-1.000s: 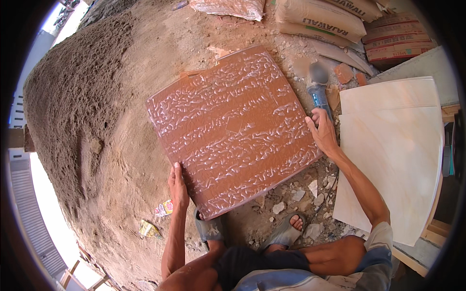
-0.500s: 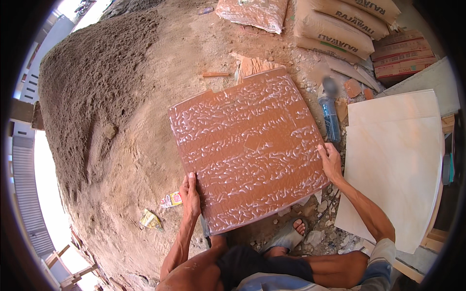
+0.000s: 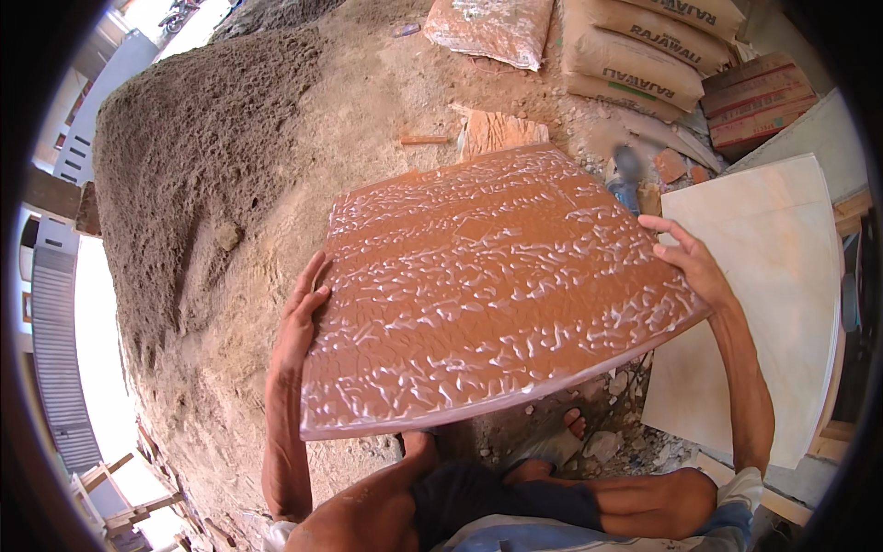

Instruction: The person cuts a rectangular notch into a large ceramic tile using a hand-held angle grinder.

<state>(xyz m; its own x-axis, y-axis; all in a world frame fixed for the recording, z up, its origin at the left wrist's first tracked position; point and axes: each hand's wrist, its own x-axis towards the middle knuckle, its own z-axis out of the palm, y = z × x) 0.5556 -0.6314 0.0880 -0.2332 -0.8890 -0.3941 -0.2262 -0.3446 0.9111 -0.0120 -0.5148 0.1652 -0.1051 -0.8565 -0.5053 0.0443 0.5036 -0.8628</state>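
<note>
A large square tile (image 3: 487,294) is held up in front of me, its reddish-brown, white-streaked underside facing up. Its near edge is raised toward me and the far edge slopes down toward the ground. My left hand (image 3: 302,304) grips the left edge, thumb near the face and fingers stretched along the side. At the right edge, my right hand (image 3: 690,262) holds on with the fingers partly over the top. The undersides of both grips are hidden by the tile.
Pale cream tiles (image 3: 745,304) lean or lie stacked at right. Behind are a bottle (image 3: 625,195), filled sacks (image 3: 635,64), cartons (image 3: 759,101) and a dusty sack (image 3: 487,32). A dark sand heap (image 3: 193,147) rises at left. Rubble (image 3: 607,432) lies by my feet.
The tile has come up closer to me, its near edge lifting and turning more level. Both hands rose with it, the left moving left and the right moving right, covering more of the bottle.
</note>
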